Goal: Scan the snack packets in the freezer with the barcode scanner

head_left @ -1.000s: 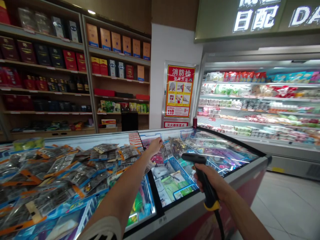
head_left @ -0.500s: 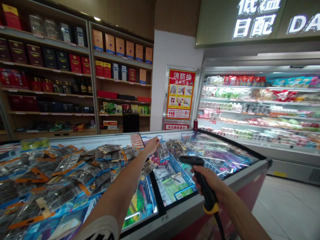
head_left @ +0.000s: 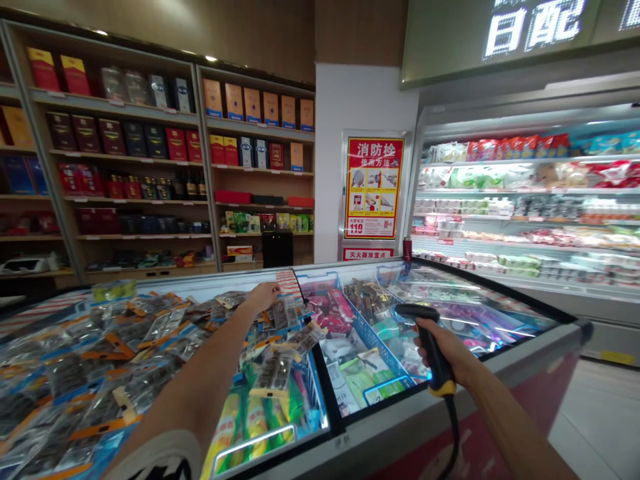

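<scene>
My left hand (head_left: 263,295) is stretched out over the glass freezer top, its fingers closed on the top of a clear snack packet (head_left: 286,312) that hangs below it. Under and beside that arm lies a wide heap of similar packets (head_left: 170,327) with orange and blue edges. One dark-filled packet (head_left: 274,370) rests on the glass nearer to me. My right hand (head_left: 453,350) is wrapped round the grip of a black barcode scanner (head_left: 436,360) with a yellow base, its head pointing left and its cord hanging down.
Beneath the freezer glass (head_left: 345,393) are bagged goods in blue wire baskets (head_left: 380,343). A dark red can (head_left: 407,249) stands on the freezer's back edge. Behind are shelves of boxed bottles (head_left: 135,140), a fire hydrant poster (head_left: 373,188) and a lit chiller (head_left: 530,193).
My left hand has moved left with the packet, from over the right-hand glass towards the heap. The view has turned left; the scanner stays in my right hand.
</scene>
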`<state>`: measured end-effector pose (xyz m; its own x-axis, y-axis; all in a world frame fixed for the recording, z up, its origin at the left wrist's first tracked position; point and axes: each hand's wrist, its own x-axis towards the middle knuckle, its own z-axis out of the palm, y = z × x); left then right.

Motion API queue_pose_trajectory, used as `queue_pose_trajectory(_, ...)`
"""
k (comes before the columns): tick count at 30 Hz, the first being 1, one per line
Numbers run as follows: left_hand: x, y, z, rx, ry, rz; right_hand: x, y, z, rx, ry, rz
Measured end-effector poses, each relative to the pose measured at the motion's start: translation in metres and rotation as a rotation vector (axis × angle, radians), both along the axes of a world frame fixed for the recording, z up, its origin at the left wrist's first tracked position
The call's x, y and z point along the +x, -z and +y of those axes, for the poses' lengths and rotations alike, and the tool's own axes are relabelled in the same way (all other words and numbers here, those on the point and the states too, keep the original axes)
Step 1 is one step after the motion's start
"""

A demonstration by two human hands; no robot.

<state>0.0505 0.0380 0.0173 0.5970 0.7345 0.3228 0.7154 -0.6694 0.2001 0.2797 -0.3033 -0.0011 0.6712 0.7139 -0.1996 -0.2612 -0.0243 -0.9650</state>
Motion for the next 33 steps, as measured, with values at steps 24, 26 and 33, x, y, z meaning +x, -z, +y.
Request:
queue_pose_trajectory(24, 0.331, 0.088, -0.081, 0.019, 0.418, 0.012, 0.109, 0.022, -0.015, 0.046, 0.184, 0.078)
queue_pose_trajectory(26, 0.322, 0.084, -0.080, 0.001, 0.393, 0.015, 0.105, 0.022, -0.014, 0.040, 0.186, 0.065)
queue_pose_trajectory(33, 0.252, 0.042, -0.064, -0.034, 0.274, -0.122, 0.073, 0.013, -0.008, 0.061, 0.107, 0.016)
